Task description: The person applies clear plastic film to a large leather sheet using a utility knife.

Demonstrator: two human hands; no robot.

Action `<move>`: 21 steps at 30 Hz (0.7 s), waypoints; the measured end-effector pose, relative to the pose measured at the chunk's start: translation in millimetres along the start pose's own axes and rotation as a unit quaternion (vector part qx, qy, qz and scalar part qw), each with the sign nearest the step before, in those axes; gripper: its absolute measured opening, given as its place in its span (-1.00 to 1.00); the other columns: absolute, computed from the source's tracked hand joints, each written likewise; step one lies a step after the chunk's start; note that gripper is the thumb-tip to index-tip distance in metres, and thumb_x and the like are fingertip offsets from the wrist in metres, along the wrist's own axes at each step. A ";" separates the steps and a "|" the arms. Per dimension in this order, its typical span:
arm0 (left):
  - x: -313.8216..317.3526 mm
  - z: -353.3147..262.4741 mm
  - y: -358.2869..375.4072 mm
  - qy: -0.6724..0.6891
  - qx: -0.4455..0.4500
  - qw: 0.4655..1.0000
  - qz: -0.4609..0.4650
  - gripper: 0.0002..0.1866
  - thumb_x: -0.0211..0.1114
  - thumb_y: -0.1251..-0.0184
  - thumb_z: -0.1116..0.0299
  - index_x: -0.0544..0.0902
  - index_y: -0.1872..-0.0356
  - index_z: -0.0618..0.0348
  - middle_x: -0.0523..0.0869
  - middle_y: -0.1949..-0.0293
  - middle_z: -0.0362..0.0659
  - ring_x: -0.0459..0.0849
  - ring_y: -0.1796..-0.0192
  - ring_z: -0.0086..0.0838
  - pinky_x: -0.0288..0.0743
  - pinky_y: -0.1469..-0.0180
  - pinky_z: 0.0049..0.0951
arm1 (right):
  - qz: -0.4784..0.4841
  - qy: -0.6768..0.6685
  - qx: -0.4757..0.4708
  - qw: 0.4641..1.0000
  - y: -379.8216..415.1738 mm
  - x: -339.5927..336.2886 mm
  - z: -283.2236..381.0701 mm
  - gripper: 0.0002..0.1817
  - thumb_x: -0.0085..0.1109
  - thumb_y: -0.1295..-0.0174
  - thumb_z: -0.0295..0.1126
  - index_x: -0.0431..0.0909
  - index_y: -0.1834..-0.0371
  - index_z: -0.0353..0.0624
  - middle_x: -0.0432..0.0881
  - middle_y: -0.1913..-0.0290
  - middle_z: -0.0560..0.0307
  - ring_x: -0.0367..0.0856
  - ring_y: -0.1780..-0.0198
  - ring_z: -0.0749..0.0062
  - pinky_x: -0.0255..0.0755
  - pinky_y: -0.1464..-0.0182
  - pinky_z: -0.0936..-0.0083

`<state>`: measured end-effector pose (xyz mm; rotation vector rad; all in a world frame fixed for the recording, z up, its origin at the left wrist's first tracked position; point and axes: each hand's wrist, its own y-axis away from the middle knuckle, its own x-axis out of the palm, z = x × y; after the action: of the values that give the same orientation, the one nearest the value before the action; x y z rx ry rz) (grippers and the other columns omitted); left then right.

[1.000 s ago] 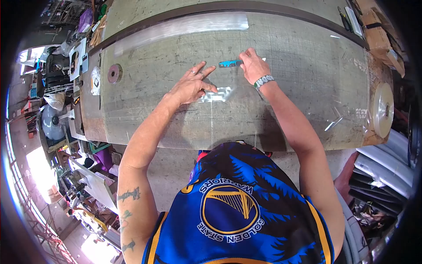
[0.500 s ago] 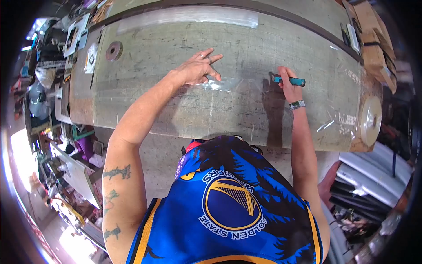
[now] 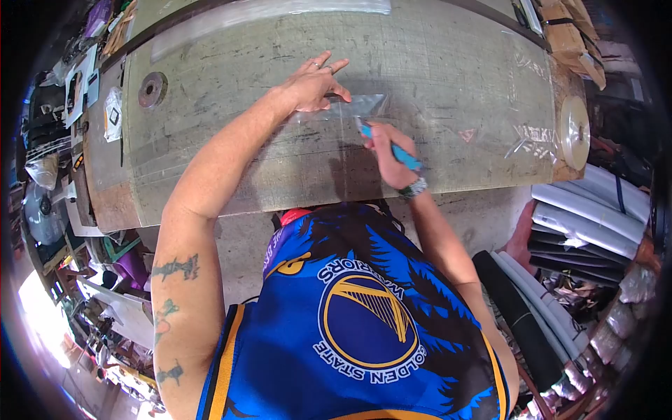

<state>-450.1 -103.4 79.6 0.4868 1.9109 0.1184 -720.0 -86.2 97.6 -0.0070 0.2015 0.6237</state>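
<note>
Just beside the left hand, fingers spread, lies one clear film, best pinned flat; nearer the body, the right hand grips one blue cutter, best kept clear of those fingers.

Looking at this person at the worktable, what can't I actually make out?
All in the head view:
Blue tool: its middle is hidden by the right hand.
Tool's tip: blurred; whether it touches the clear plastic piece cannot be told.
That piece's far edge: partly hidden by the left hand.
Long clear strip: cut off by the top edge.
</note>
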 end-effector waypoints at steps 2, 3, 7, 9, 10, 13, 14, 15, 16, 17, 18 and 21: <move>-3.7 -0.1 0.4 -0.001 -0.002 1.000 0.003 -0.40 0.58 -0.10 0.38 0.73 -0.19 -0.54 0.04 -0.70 -0.22 -0.10 -0.70 0.10 0.02 -0.67 0.10 | -0.008 0.060 -0.048 0.997 -9.6 24.5 -14.0 -0.69 0.02 -0.58 -0.29 0.64 -0.01 -0.34 0.69 0.25 -0.04 0.68 0.28 0.23 0.53 0.15 0.34; -3.8 -0.7 0.7 -0.002 -0.003 1.000 0.009 -0.40 0.59 -0.10 0.37 0.73 -0.19 -0.54 0.04 -0.70 -0.22 -0.10 -0.70 0.10 0.01 -0.67 0.10 | -0.021 0.080 -0.063 0.995 -14.0 33.6 -21.4 -0.70 0.03 -0.57 -0.29 0.63 0.00 -0.33 0.67 0.26 -0.08 0.67 0.27 0.14 0.52 0.15 0.31; 2.0 3.5 -1.6 -0.015 0.010 1.000 0.001 -0.38 0.58 -0.10 0.39 0.73 -0.20 -0.54 0.04 -0.70 -0.21 -0.09 -0.70 0.10 0.01 -0.67 0.09 | -0.057 0.126 -0.097 0.986 -31.2 51.9 -41.2 -0.70 0.02 -0.56 -0.29 0.62 -0.01 -0.32 0.63 0.27 -0.18 0.64 0.22 -0.11 0.51 0.13 0.20; 2.5 3.3 -2.0 -0.024 0.008 1.000 0.004 -0.37 0.58 -0.10 0.39 0.72 -0.21 -0.55 0.04 -0.70 -0.21 -0.08 -0.69 0.10 0.01 -0.66 0.10 | -0.063 0.140 -0.106 0.982 -36.8 53.5 -47.2 -0.71 0.03 -0.56 -0.30 0.63 -0.01 -0.31 0.64 0.26 -0.18 0.65 0.22 -0.11 0.51 0.13 0.19; 2.6 2.8 -2.0 -0.024 0.007 1.000 0.005 -0.37 0.58 -0.10 0.38 0.72 -0.21 -0.55 0.04 -0.70 -0.21 -0.08 -0.69 0.10 0.01 -0.66 0.11 | -0.067 0.148 -0.110 0.980 -38.7 54.3 -49.0 -0.71 0.04 -0.55 -0.30 0.63 0.00 -0.31 0.65 0.25 -0.19 0.66 0.21 -0.13 0.51 0.14 0.17; 0.8 3.1 -1.5 -0.020 0.003 1.000 0.005 -0.37 0.58 -0.10 0.38 0.72 -0.22 -0.55 0.04 -0.70 -0.22 -0.07 -0.69 0.10 0.01 -0.66 0.12 | -0.073 0.155 -0.099 0.980 -40.2 56.5 -48.5 -0.71 0.05 -0.55 -0.29 0.64 0.03 -0.32 0.66 0.25 -0.20 0.67 0.20 -0.15 0.52 0.14 0.16; 0.5 3.5 -1.0 -0.016 0.002 1.000 0.005 -0.37 0.58 -0.10 0.38 0.71 -0.23 -0.55 0.03 -0.70 -0.22 -0.07 -0.69 0.10 0.01 -0.66 0.12 | -0.073 0.159 -0.101 0.979 -41.6 57.3 -48.5 -0.71 0.06 -0.54 -0.29 0.64 0.04 -0.32 0.66 0.25 -0.20 0.67 0.20 -0.15 0.53 0.14 0.16; 1.2 4.0 -0.8 -0.012 0.002 1.000 0.007 -0.36 0.58 -0.11 0.38 0.71 -0.23 -0.55 0.03 -0.70 -0.22 -0.07 -0.69 0.10 0.00 -0.66 0.12 | -0.074 0.162 -0.102 0.979 -42.1 57.6 -49.2 -0.71 0.06 -0.54 -0.29 0.64 0.04 -0.32 0.67 0.24 -0.21 0.68 0.19 -0.15 0.53 0.14 0.17; 1.9 4.2 -1.0 -0.014 0.001 1.000 0.008 -0.36 0.58 -0.11 0.38 0.71 -0.24 -0.55 0.03 -0.70 -0.23 -0.07 -0.69 0.10 0.00 -0.66 0.12 | -0.076 0.166 -0.102 0.978 -42.2 57.8 -49.7 -0.72 0.07 -0.54 -0.30 0.65 0.05 -0.33 0.67 0.24 -0.21 0.68 0.19 -0.16 0.53 0.14 0.17; 2.6 4.4 -1.8 -0.017 0.000 1.000 0.009 -0.36 0.57 -0.12 0.38 0.71 -0.24 -0.55 0.03 -0.70 -0.23 -0.07 -0.69 0.10 -0.01 -0.66 0.12 | -0.078 0.168 -0.106 0.977 -42.6 58.1 -50.1 -0.72 0.08 -0.53 -0.30 0.65 0.06 -0.33 0.67 0.24 -0.21 0.68 0.19 -0.16 0.54 0.14 0.17; 3.6 4.5 -2.8 -0.018 -0.001 1.000 0.009 -0.36 0.57 -0.12 0.38 0.70 -0.24 -0.55 0.02 -0.70 -0.24 -0.07 -0.69 0.09 -0.01 -0.66 0.12 | -0.080 0.170 -0.109 0.976 -43.0 58.4 -50.1 -0.73 0.08 -0.53 -0.31 0.65 0.06 -0.33 0.67 0.24 -0.22 0.69 0.18 -0.16 0.54 0.13 0.17; 4.4 5.4 -3.1 -0.014 0.001 1.000 0.007 -0.35 0.57 -0.12 0.39 0.70 -0.25 -0.57 0.02 -0.70 -0.25 -0.07 -0.69 0.09 -0.02 -0.66 0.12 | -0.082 0.182 -0.118 0.973 -44.1 59.4 -45.6 -0.74 0.10 -0.52 -0.32 0.66 0.08 -0.33 0.68 0.24 -0.22 0.69 0.18 -0.18 0.54 0.13 0.16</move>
<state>-447.4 -105.3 72.8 0.5002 1.8812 0.1185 -655.7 -90.7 39.2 -0.3672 0.4767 0.4748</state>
